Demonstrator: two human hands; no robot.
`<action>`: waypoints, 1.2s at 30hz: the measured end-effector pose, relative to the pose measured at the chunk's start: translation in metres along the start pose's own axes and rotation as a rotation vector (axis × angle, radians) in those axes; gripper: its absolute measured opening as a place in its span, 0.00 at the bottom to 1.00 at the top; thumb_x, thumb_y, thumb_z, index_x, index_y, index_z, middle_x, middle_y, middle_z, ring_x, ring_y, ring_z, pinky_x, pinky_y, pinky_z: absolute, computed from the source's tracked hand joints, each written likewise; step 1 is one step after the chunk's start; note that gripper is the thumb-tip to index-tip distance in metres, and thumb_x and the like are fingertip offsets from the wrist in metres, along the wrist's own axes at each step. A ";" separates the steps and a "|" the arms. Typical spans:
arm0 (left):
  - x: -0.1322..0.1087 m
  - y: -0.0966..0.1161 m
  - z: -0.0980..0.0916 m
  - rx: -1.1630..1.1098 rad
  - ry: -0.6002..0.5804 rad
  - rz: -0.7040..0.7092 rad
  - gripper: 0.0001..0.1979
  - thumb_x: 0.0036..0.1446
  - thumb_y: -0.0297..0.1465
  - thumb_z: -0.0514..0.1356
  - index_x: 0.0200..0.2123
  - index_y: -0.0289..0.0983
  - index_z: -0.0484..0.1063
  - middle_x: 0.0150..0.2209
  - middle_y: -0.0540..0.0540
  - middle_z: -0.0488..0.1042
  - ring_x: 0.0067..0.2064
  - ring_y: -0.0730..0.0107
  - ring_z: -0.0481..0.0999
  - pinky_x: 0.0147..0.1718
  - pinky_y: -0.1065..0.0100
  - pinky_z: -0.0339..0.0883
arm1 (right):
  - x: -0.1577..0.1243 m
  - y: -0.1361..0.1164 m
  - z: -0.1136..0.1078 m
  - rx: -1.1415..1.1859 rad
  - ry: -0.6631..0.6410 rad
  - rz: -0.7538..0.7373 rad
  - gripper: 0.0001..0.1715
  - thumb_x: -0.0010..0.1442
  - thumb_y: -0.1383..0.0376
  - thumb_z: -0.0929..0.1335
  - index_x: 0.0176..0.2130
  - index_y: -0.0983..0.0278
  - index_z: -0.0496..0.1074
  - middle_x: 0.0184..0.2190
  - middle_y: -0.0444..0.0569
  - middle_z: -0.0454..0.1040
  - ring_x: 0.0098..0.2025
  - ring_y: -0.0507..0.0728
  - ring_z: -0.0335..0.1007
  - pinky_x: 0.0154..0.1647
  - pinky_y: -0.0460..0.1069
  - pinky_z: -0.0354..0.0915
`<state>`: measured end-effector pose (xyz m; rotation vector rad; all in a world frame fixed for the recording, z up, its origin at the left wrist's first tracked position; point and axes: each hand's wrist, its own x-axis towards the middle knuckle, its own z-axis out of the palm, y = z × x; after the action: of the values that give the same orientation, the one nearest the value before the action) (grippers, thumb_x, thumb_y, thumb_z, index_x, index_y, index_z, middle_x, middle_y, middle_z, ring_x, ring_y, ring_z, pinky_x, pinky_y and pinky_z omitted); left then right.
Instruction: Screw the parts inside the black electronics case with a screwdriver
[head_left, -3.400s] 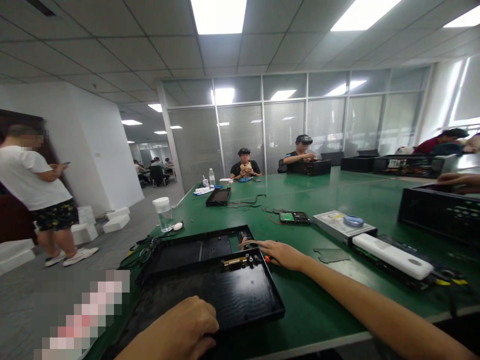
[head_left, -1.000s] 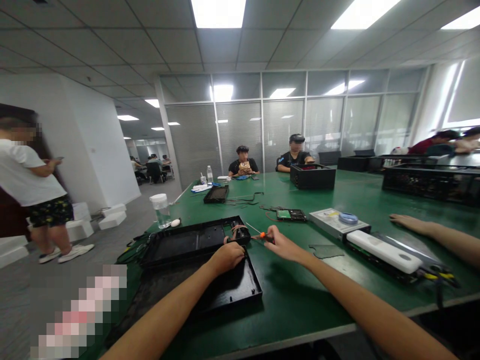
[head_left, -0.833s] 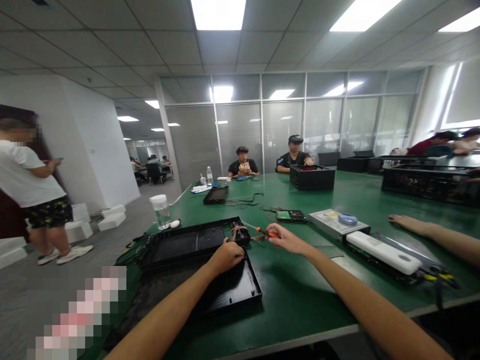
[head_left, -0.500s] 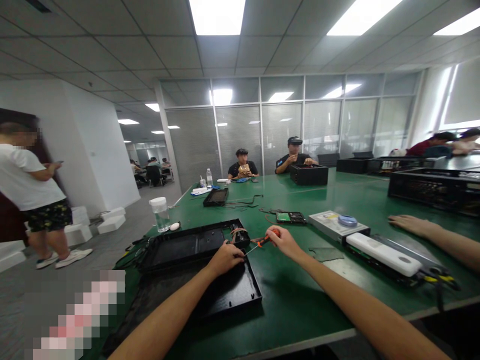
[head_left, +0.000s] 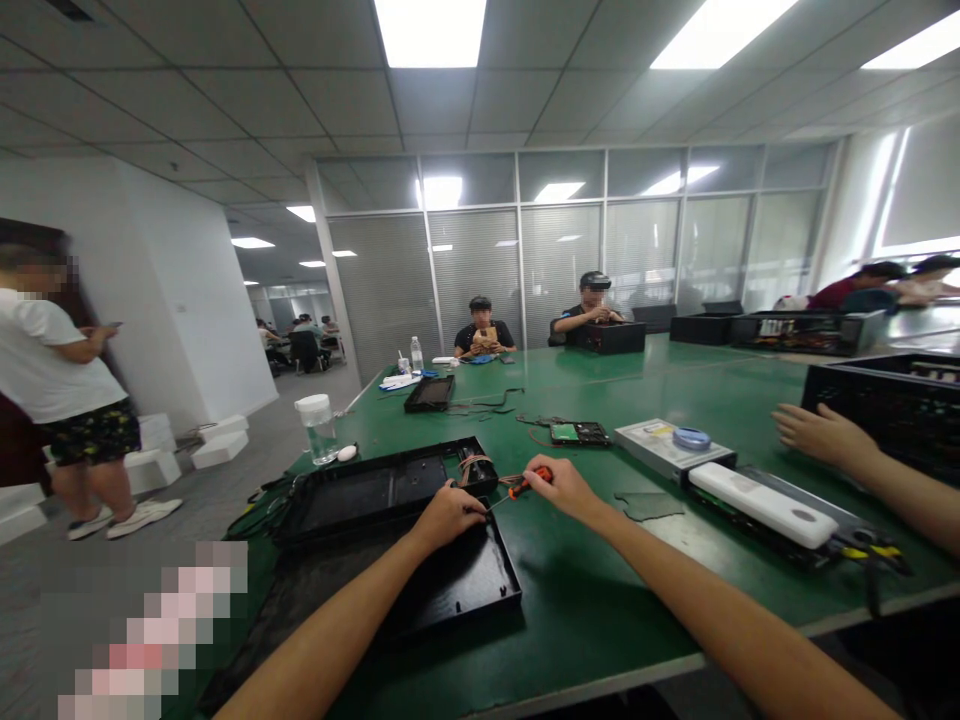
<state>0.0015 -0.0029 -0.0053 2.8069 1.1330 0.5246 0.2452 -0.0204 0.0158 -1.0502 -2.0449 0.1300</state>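
A black plastic casing (head_left: pixel 367 500) lies opened out in two shallow halves on the green table. My right hand (head_left: pixel 564 487) is closed round the orange-and-black handle of a screwdriver (head_left: pixel 537 480), just right of the casing. Its thin shaft points left and down to the fingertips of my left hand (head_left: pixel 448 517). That hand rests at the casing's inner edge, fingers curled together; what they pinch is hidden. Bundled thin wires (head_left: pixel 474 461) sit in the corner of the far half, above my left hand.
A green-and-black circuit part (head_left: pixel 579 433) lies beyond my right hand. Right of it are a grey metal box (head_left: pixel 660 448), a white bar-shaped device (head_left: pixel 761 505) and pliers (head_left: pixel 874 552). Another person's hand (head_left: pixel 825 435) touches a black case (head_left: pixel 892 420). A clear jar (head_left: pixel 321 440) stands left.
My right hand has shifted slightly and turned round the screwdriver handle, while my left hand stays put. At right, the neighbour's hand has lifted to the black case, which has moved closer.
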 end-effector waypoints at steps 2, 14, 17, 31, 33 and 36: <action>0.000 -0.001 0.001 -0.017 0.013 -0.006 0.07 0.54 0.33 0.57 0.32 0.40 0.74 0.36 0.51 0.76 0.39 0.70 0.72 0.54 0.56 0.43 | 0.005 -0.011 -0.005 -0.141 0.003 -0.020 0.20 0.58 0.55 0.59 0.28 0.65 0.70 0.22 0.46 0.70 0.24 0.51 0.64 0.27 0.45 0.53; 0.000 -0.004 0.006 -0.088 0.037 -0.061 0.06 0.52 0.33 0.59 0.33 0.39 0.73 0.34 0.51 0.76 0.38 0.69 0.72 0.55 0.54 0.39 | 0.056 -0.089 -0.024 -0.618 -0.333 -0.136 0.24 0.62 0.53 0.53 0.40 0.66 0.68 0.31 0.56 0.75 0.34 0.60 0.70 0.32 0.49 0.57; -0.001 -0.006 0.008 -0.123 0.066 -0.072 0.06 0.50 0.33 0.60 0.33 0.39 0.72 0.34 0.52 0.76 0.38 0.69 0.73 0.55 0.54 0.37 | 0.065 -0.091 -0.020 -0.678 -0.344 -0.064 0.33 0.61 0.48 0.50 0.33 0.68 0.71 0.31 0.61 0.74 0.36 0.63 0.70 0.34 0.52 0.59; -0.005 0.001 0.004 -0.161 0.061 -0.115 0.06 0.50 0.33 0.59 0.34 0.39 0.72 0.34 0.51 0.76 0.37 0.69 0.73 0.56 0.55 0.35 | 0.055 -0.100 -0.027 -0.686 -0.421 -0.053 0.36 0.59 0.45 0.49 0.36 0.68 0.70 0.32 0.61 0.74 0.36 0.64 0.70 0.33 0.51 0.58; -0.007 0.002 0.003 -0.154 0.057 -0.115 0.06 0.51 0.33 0.59 0.34 0.40 0.72 0.35 0.51 0.76 0.37 0.69 0.73 0.56 0.54 0.34 | 0.051 -0.098 -0.029 -0.650 -0.392 -0.055 0.35 0.59 0.46 0.50 0.35 0.68 0.70 0.30 0.59 0.73 0.35 0.63 0.69 0.33 0.51 0.57; -0.008 0.003 0.001 -0.145 0.061 -0.098 0.06 0.51 0.33 0.59 0.34 0.40 0.72 0.35 0.51 0.76 0.37 0.69 0.72 0.56 0.54 0.33 | 0.043 -0.082 -0.032 -0.418 -0.407 -0.119 0.24 0.59 0.51 0.56 0.41 0.66 0.67 0.28 0.51 0.72 0.30 0.57 0.67 0.30 0.47 0.56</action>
<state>-0.0014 -0.0106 -0.0083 2.6145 1.1849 0.6592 0.2020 -0.0512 0.0980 -1.2228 -2.5713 -0.1671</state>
